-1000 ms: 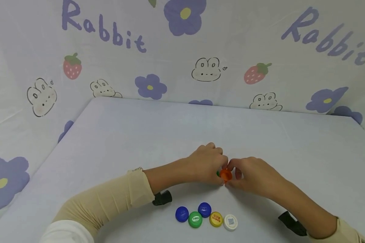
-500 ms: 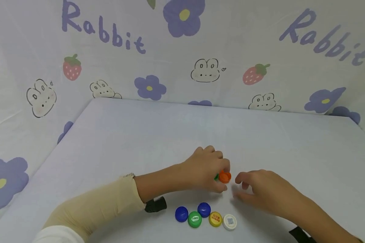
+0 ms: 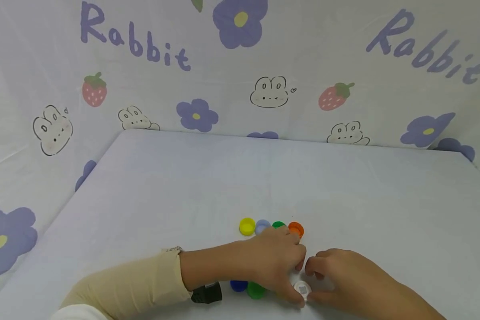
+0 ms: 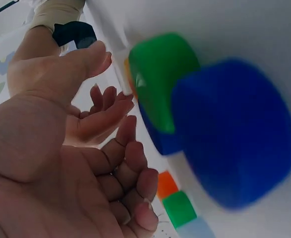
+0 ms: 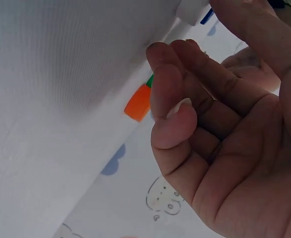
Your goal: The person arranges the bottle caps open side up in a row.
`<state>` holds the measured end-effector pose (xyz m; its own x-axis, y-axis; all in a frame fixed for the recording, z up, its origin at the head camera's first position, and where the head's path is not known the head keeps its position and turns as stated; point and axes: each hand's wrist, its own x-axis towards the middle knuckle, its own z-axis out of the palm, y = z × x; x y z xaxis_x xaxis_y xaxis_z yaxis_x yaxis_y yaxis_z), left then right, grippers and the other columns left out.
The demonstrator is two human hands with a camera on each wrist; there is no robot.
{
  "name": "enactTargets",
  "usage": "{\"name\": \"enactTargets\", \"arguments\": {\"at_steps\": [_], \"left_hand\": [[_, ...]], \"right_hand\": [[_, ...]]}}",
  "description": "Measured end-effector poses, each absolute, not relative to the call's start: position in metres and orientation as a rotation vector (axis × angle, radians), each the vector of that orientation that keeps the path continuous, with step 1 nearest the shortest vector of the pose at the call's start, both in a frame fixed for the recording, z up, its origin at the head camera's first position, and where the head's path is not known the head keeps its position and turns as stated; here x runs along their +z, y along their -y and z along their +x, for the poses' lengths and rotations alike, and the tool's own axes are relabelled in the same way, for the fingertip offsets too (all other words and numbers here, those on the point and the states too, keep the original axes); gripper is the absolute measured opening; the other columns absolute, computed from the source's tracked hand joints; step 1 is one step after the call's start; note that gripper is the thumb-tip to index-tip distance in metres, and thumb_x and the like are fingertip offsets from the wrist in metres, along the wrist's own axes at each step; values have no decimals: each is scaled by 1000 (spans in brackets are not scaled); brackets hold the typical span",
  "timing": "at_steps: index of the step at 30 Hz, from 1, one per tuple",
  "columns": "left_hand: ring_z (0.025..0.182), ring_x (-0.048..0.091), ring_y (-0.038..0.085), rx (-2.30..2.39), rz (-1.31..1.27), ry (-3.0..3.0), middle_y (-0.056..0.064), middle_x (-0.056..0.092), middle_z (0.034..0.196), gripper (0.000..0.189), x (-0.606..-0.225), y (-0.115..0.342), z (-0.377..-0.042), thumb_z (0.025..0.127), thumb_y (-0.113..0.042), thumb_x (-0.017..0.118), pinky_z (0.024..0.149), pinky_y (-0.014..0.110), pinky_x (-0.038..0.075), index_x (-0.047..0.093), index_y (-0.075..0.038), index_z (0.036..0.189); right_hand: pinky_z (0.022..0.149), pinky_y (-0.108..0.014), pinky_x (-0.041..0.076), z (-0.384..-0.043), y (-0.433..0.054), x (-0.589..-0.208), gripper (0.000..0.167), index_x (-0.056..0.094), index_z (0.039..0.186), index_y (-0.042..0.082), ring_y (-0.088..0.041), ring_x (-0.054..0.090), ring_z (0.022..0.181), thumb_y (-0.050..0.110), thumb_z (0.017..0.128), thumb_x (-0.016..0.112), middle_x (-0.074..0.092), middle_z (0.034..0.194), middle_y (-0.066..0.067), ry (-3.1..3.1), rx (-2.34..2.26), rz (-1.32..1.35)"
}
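In the head view a white bottle cap (image 3: pixel 302 290) with a printed square lies on the table between the two hands. My left hand (image 3: pixel 274 255) reaches over the near caps, its thumb beside the white cap and its fingers loosely bent. From the other side my right hand (image 3: pixel 344 278) comes close, thumb at the cap's edge; whether it touches cannot be told. Beneath the left hand show a blue cap (image 3: pixel 238 286) and a green cap (image 3: pixel 256 290). The left hand mostly hides the yellow cap and a second blue one. Both wrist views show bent fingers with nothing between them.
Farther back stand a yellow cap (image 3: pixel 247 226), a light blue cap (image 3: pixel 262 226), a green cap (image 3: pixel 278 225) and an orange cap (image 3: pixel 296 229) in a row, hollow side up. A patterned cloth (image 3: pixel 224 66) hangs behind the white table (image 3: pixel 184 178).
Both hands have left the orange cap, which stays at the right end of the far row. They have come nearer, to either side of the white cap.
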<state>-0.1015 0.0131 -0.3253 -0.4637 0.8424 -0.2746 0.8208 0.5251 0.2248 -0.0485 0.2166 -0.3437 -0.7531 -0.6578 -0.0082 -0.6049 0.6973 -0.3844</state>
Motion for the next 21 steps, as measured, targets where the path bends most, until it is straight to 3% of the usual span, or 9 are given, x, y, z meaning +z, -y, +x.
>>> {"name": "enactTargets", "arguments": {"at_steps": [9, 21], "left_hand": [[79, 43, 8, 29, 1369, -2441, -12, 51, 79, 45, -335, -20, -93, 79, -65, 78, 66, 22, 34, 59, -25, 77], [76, 43, 9, 79, 1358, -2421, -10, 51, 77, 44, -335, -21, -92, 80, -61, 80, 62, 23, 32, 57, -24, 75]], "right_hand": [[63, -25, 47, -45, -211, -345, 22, 71, 88, 28, 3, 49, 73, 23, 77, 90, 56, 83, 23, -2737, -512, -1047], [60, -23, 42, -43, -207, -345, 23, 70, 83, 29, 3, 43, 68, 20, 75, 90, 49, 75, 24, -2723, -513, -1044]]}}
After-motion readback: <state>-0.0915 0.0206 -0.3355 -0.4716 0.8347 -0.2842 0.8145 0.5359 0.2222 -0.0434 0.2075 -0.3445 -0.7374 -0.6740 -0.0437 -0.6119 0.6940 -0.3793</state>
